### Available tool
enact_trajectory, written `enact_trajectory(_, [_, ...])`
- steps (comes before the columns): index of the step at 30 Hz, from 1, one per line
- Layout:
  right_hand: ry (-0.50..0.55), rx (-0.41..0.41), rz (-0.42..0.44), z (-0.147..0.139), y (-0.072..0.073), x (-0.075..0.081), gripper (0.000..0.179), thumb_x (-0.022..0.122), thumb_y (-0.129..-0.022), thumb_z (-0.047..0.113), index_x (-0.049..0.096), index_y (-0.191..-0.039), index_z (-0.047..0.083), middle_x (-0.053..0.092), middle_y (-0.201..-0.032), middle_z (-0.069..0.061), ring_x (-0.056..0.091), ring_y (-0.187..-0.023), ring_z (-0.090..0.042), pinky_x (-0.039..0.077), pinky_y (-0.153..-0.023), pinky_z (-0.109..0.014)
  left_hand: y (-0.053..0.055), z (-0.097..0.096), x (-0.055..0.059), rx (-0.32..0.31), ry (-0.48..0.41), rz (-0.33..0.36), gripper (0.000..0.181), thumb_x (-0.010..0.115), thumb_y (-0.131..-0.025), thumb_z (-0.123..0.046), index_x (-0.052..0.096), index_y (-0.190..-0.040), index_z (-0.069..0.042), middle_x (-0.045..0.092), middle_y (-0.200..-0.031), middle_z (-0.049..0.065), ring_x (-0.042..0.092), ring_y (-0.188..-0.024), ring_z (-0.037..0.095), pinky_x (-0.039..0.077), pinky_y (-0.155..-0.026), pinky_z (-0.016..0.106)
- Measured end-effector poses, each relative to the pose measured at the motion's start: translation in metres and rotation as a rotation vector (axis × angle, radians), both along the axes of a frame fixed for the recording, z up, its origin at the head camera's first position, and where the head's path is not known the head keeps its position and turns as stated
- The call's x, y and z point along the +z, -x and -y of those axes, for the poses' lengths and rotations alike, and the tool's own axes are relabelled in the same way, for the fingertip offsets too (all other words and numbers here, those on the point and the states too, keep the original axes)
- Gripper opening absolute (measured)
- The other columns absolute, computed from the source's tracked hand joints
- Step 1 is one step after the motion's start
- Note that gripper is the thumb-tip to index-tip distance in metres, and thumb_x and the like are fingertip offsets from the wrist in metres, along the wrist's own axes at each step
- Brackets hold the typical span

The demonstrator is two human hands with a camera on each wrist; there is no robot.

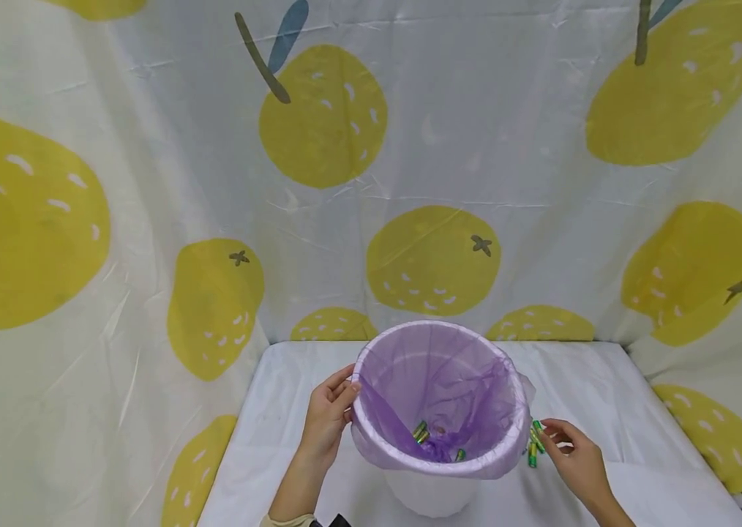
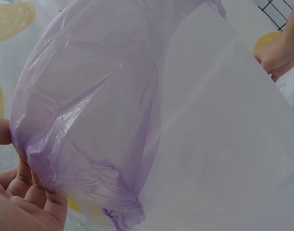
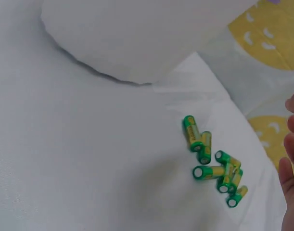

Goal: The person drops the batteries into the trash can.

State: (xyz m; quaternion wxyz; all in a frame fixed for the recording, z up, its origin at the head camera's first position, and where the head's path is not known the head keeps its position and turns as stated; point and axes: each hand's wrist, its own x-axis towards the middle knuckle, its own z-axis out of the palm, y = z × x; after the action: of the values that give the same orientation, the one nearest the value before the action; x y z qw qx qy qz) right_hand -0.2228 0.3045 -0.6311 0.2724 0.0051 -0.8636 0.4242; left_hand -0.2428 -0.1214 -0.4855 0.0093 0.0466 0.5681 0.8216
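A white trash can (image 1: 430, 492) stands on the table, tilted toward me and lined with a purple plastic bag (image 1: 404, 366) folded over its rim. My left hand (image 1: 326, 416) grips the bagged rim at the left, thumb near the top edge and fingers against the outside; the left wrist view shows the bag (image 2: 89, 110) bunched at the fingers. A few green-and-yellow batteries (image 1: 421, 432) lie inside the bag. To the right of the can, several more batteries (image 3: 216, 172) lie in a loose pile. My right hand (image 1: 575, 460) hovers beside them, fingers loosely bent, with nothing visible in it.
A white cloth covers the table (image 1: 608, 388). Curtains (image 1: 529, 146) printed with large yellow fruit hang behind and at both sides. Dark wire grid (image 2: 276, 12) shows at the top right of the left wrist view.
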Motion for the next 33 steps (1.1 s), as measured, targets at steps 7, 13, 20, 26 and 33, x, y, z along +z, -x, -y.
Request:
enact_trajectory(7, [0.06,-0.041,0.053,-0.002,-0.005,-0.021,0.024,0.082,-0.083,-0.002,0.075,-0.106,0.001,0.07,-0.085,-0.001,0.06,-0.072,0.003,0.047,-0.06,-0.012,-0.001,-0.002,0.0,0.001,-0.003,-0.007,0.051,0.069,-0.099,-0.006,0.05,-0.142,0.013,0.062,-0.091,0.004,0.065,-0.08,0.013,0.056,-0.067,0.024])
enact_trajectory(13, [0.069,-0.095,0.17,-0.004,-0.005,-0.041,0.024,0.081,-0.086,0.004,0.073,-0.108,-0.002,0.071,-0.087,-0.006,0.058,-0.071,0.005,0.046,-0.061,-0.011,-0.001,-0.002,0.002,0.008,-0.006,-0.009,0.049,0.067,-0.099,-0.004,0.05,-0.142,0.013,0.062,-0.091,0.004,0.065,-0.079,0.012,0.056,-0.066,0.024])
enact_trajectory(20, [0.065,-0.158,0.305,0.004,-0.005,-0.064,0.034,0.081,-0.089,0.018,0.071,-0.113,-0.002,0.072,-0.095,-0.009,0.063,-0.08,-0.011,0.05,-0.067,-0.021,0.002,-0.002,0.003,-0.004,-0.03,-0.014,0.049,0.067,-0.1,-0.005,0.05,-0.142,0.012,0.063,-0.091,0.004,0.065,-0.079,0.012,0.057,-0.068,0.025])
enact_trajectory(26, [-0.052,-0.223,0.27,0.01,-0.006,-0.082,0.038,0.083,-0.083,0.019,0.072,-0.113,-0.003,0.068,-0.09,-0.008,0.064,-0.081,-0.025,0.051,-0.072,-0.04,0.0,-0.003,0.001,-0.004,-0.034,-0.009,0.05,0.067,-0.099,-0.005,0.05,-0.142,0.012,0.063,-0.091,0.004,0.065,-0.079,0.012,0.056,-0.068,0.025])
enact_trajectory(33, [-0.108,-0.226,0.354,0.019,-0.006,-0.078,0.039,0.075,-0.086,0.015,0.066,-0.113,-0.012,0.064,-0.09,-0.015,0.064,-0.085,-0.036,0.049,-0.076,-0.056,-0.002,-0.002,-0.001,0.006,-0.024,-0.008,0.05,0.067,-0.1,-0.005,0.05,-0.142,0.013,0.063,-0.091,0.004,0.065,-0.08,0.013,0.057,-0.069,0.026])
